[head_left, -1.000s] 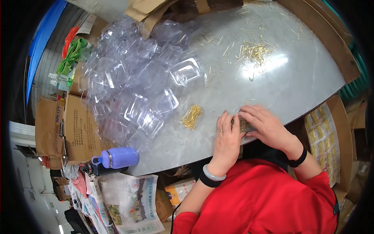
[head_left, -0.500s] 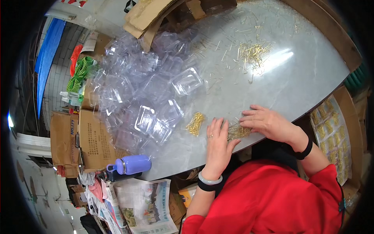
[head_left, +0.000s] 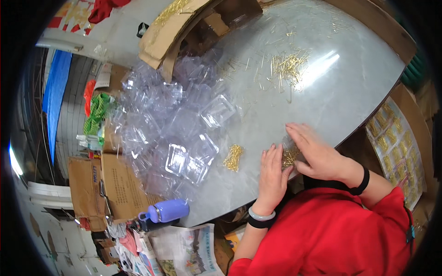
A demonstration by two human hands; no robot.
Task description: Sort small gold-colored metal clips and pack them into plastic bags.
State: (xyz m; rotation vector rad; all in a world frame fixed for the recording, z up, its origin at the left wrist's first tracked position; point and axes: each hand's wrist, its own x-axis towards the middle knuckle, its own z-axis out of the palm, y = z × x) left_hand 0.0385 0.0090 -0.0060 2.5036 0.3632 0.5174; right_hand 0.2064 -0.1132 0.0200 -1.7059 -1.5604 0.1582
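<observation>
Close to the table's near edge, a small heap of thin gold wire hooks lies between my two hands. My left hand rests on its left side, fingers stretched out and held side by side. On the other side my right hand curves over the heap, fingers long and thumb apart, hiding some of the hooks. Neither hand is closed round anything I can see. Left of my left hand sits a tidy bundle of gold hooks. A looser pile of gold hooks lies farther back.
Many clear plastic boxes crowd the left of the grey table. A purple bottle stands at the near left edge. Cardboard cartons are beyond it. At right, a carton holds packed gold pieces. Cardboard sits at the back.
My hands have closed in from both sides, and the hooks between them are squeezed into a narrower, more upright heap. The whole view has shifted and tilted slightly.
</observation>
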